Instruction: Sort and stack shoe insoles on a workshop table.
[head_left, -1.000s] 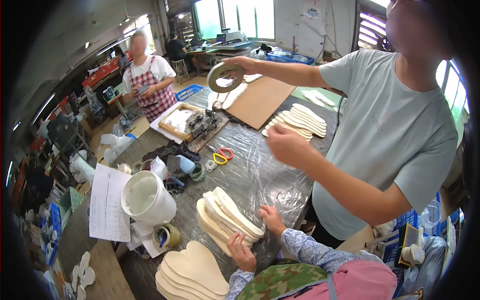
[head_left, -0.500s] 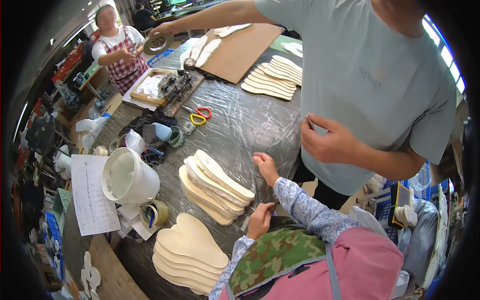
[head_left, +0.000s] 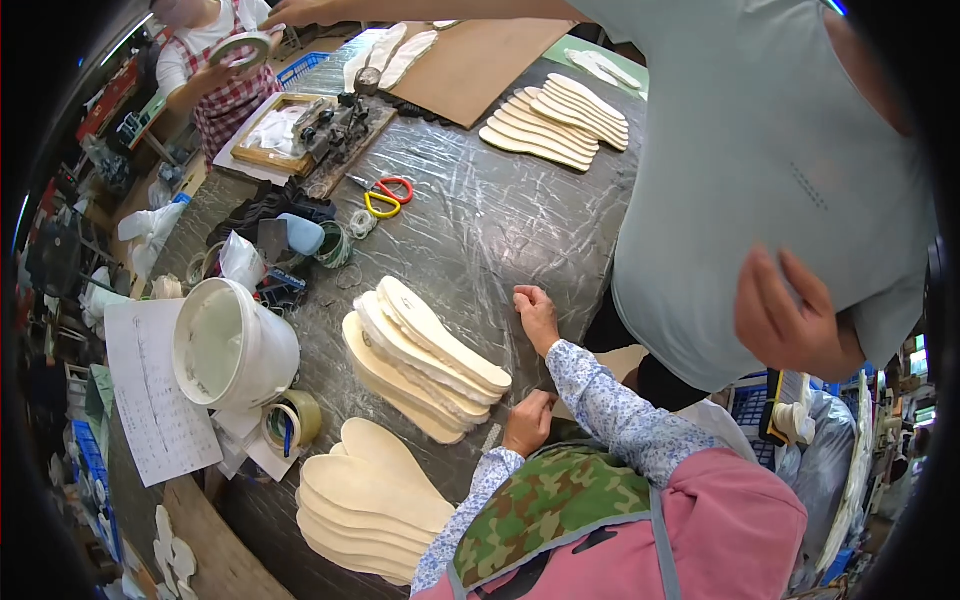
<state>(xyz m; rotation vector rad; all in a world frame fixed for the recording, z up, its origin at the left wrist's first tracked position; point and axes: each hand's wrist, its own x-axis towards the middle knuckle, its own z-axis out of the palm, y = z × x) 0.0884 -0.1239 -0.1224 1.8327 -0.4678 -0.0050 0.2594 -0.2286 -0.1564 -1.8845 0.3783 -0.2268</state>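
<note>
My left hand rests at the near table edge with its fingers curled in, and I see nothing held in it. Farther along the same edge, my right hand lies on the dark tabletop, its fingers bent together around nothing visible. Just left of both hands is a stack of cream shoe insoles, some with fluffy edges. A fanned pile of cream insole-shaped sheets lies nearer, beside my left forearm. Neither hand touches these stacks.
A white bucket, a tape roll and a written sheet are at left. Beyond lie scissors, a small metal device and more insoles. A co-worker in a grey-blue shirt stands at right.
My hands stay nearly still while the view shifts slightly. The ring-shaped roll has passed from the near co-worker toward the person in the checked apron; the near co-worker's other hand has moved right.
</note>
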